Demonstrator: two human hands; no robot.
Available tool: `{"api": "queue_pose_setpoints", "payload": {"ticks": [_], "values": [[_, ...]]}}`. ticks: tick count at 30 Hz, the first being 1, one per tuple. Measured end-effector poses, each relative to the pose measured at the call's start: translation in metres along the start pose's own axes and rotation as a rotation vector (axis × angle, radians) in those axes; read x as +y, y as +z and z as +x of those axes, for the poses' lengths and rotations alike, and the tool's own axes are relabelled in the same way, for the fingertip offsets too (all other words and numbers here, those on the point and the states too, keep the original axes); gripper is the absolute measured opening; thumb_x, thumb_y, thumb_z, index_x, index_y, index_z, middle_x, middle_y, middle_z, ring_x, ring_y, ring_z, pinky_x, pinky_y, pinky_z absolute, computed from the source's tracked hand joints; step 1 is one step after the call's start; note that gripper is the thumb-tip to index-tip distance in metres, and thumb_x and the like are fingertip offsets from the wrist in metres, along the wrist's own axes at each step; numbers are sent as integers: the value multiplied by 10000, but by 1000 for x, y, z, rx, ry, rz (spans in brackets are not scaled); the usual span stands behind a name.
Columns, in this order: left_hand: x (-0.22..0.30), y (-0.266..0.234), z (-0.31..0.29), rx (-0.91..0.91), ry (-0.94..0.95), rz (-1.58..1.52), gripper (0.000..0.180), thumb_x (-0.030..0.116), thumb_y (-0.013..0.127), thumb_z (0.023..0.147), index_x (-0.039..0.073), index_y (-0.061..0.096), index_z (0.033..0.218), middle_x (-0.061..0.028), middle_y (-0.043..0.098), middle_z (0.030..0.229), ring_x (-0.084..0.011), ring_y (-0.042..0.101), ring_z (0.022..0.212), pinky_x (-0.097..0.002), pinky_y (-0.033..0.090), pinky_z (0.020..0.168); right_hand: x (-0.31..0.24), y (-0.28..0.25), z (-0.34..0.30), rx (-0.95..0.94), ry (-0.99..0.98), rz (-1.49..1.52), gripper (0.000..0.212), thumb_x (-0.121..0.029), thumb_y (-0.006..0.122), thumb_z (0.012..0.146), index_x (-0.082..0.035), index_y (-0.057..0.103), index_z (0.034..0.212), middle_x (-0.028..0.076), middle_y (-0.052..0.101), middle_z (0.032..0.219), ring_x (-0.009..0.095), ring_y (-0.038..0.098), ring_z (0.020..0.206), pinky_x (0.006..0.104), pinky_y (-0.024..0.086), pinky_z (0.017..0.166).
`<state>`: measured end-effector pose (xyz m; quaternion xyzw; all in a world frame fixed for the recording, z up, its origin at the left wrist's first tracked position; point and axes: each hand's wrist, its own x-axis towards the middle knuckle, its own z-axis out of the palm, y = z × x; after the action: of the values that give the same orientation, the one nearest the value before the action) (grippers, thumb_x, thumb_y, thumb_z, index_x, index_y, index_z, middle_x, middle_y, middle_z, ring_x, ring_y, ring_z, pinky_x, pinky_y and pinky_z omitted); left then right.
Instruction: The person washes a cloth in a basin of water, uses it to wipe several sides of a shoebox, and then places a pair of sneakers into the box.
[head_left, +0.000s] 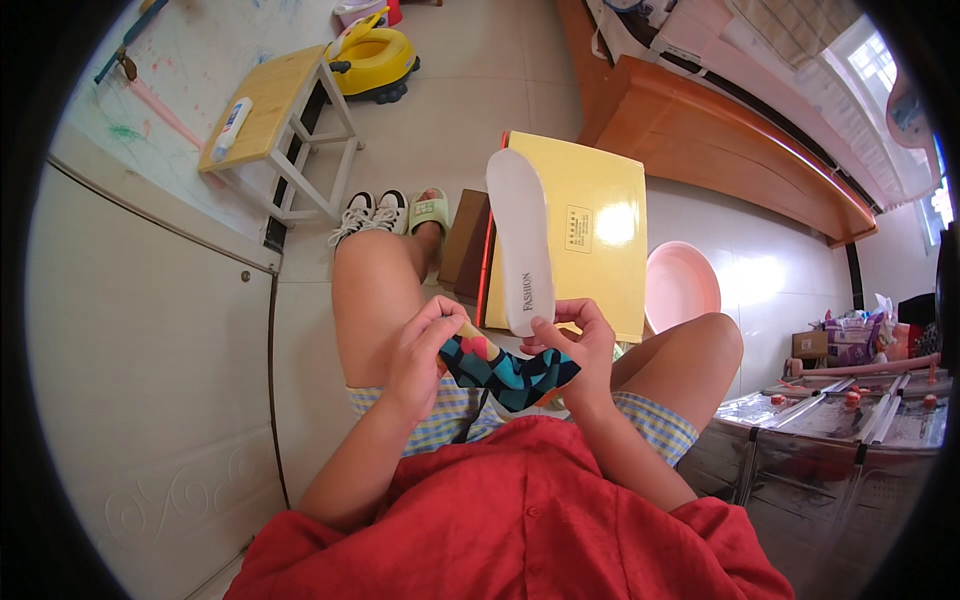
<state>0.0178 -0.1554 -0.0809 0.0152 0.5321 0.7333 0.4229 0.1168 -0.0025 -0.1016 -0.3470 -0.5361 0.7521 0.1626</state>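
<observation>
My left hand (425,345) is closed, its thumb and fingers pinching one end of a patterned sock (500,376) in navy, teal, pink and yellow. The sock stretches across my lap to my right hand (583,350), and its other end lies against that palm. Between thumb and fingers, the right hand also grips the lower end of a long white insole (521,235). Dark lettering marks the insole near that end. Behind it stands a yellow cardboard box (605,185) with a red edge; I cannot tell whether the insole touches it.
A brown box (466,240) adjoins the yellow one. A pink basin (683,285) sits on its right. Black-and-white sneakers (372,213) stand by my slippered foot. A wooden-topped stool (265,105) and a yellow potty (375,62) are farther left; a wooden bed frame (700,140) lies right.
</observation>
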Motion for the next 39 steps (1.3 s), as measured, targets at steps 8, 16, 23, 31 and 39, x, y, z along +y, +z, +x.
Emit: {"api": "queue_pose_setpoints", "payload": {"ticks": [8, 16, 23, 31, 39], "values": [[7, -18, -5, -80, 9, 48, 130, 177, 499, 921, 56, 538, 948, -9, 560, 843, -68, 542, 783, -197, 425, 697, 16, 19, -2, -134, 115, 185, 233, -20, 668, 836, 58, 535, 1010, 127, 644, 872, 183, 666, 712, 283, 567, 645], [41, -5, -37, -240, 0, 271, 100, 129, 546, 905, 42, 533, 953, 5, 562, 860, -51, 525, 792, -189, 407, 713, 40, 18, -1, -455, 185, -114, 180, -79, 654, 740, 51, 656, 865, 49, 641, 715, 97, 589, 650, 237, 468, 588], [36, 3, -24, -284, -27, 337, 94, 127, 537, 940, 36, 539, 967, 25, 537, 864, -27, 484, 771, -177, 398, 674, 36, -21, 6, -712, -151, -654, 196, -93, 646, 736, 15, 700, 890, 50, 681, 716, 145, 632, 668, 261, 505, 655], [8, 9, 49, -248, -26, 66, 98, 176, 541, 945, 85, 521, 978, 15, 548, 870, -44, 528, 775, -170, 412, 651, 32, -38, 2, -597, -249, -272, 732, -83, 749, 690, -45, 450, 1356, 139, 543, 1219, 262, 530, 1139, 352, 428, 963], [-15, 7, 72, -98, 289, 199, 162, 165, 531, 957, 35, 560, 1050, -13, 594, 930, -55, 553, 859, -187, 439, 753, 3, -33, 4, -435, -113, 8, 518, -169, 728, 841, -23, 523, 1294, 68, 587, 1172, 157, 529, 1095, 299, 401, 977]]}}
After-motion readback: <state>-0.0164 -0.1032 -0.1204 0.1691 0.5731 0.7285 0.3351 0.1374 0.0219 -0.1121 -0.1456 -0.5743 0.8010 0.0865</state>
